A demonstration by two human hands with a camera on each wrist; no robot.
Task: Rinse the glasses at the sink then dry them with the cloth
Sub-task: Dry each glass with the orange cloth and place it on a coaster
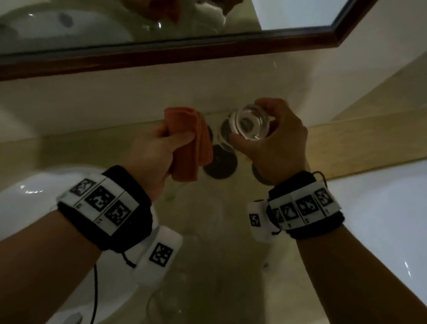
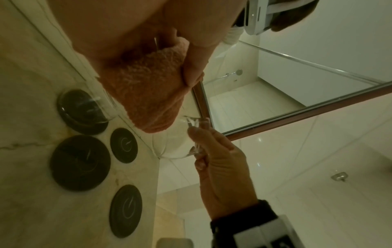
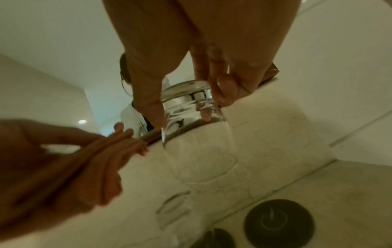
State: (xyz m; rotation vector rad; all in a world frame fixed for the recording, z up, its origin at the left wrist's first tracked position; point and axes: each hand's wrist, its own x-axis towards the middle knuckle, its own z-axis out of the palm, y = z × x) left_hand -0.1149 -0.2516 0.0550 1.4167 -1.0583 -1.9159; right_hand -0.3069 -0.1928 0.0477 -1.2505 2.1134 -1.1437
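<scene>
My right hand (image 1: 273, 143) grips a clear glass (image 1: 248, 124) by its thick base, rim pointing down and away from me above the counter. The right wrist view shows the same glass (image 3: 197, 134) pinched between thumb and fingers. My left hand (image 1: 156, 151) holds a folded orange cloth (image 1: 190, 144) just left of the glass, a small gap between them. In the left wrist view the cloth (image 2: 148, 94) hangs beside the glass (image 2: 180, 141). A second glass (image 2: 84, 107) stands upside down on a dark coaster.
A white sink basin (image 1: 9, 208) lies at the lower left of the marble counter (image 1: 222, 227). Dark round coasters (image 2: 80, 162) sit near the back wall. A wood-framed mirror (image 1: 165, 51) hangs above. Another faint glass (image 1: 166, 305) stands near the counter's front.
</scene>
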